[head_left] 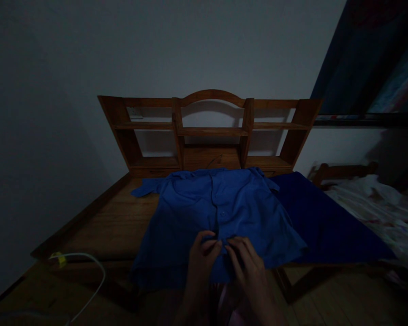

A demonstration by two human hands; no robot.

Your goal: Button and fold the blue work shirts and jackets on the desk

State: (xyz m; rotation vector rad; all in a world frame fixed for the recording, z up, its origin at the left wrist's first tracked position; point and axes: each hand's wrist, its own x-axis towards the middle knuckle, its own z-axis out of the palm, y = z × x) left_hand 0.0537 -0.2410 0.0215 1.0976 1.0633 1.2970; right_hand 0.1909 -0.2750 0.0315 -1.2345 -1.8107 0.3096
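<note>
A blue short-sleeved shirt (187,208) lies spread on the wooden desk, collar at the back and lower hem hanging over the front edge. Its front placket runs down the middle, and a button (223,214) shows above my hands. Low on that placket, my left hand (204,251) pinches the shirt's cloth between thumb and fingers. Close beside it, my right hand (246,258) also pinches the placket, fingertips nearly meeting the left ones. Whatever small part lies between the fingertips is hidden and too dark to make out.
A wooden shelf unit (212,131) stands at the desk's back against the wall. Dark blue cloth (313,217) covers the desk's (115,226) right side. A white cable (95,260) loops at the front left. A chair (347,170) with pale cloth (377,199) stands at right.
</note>
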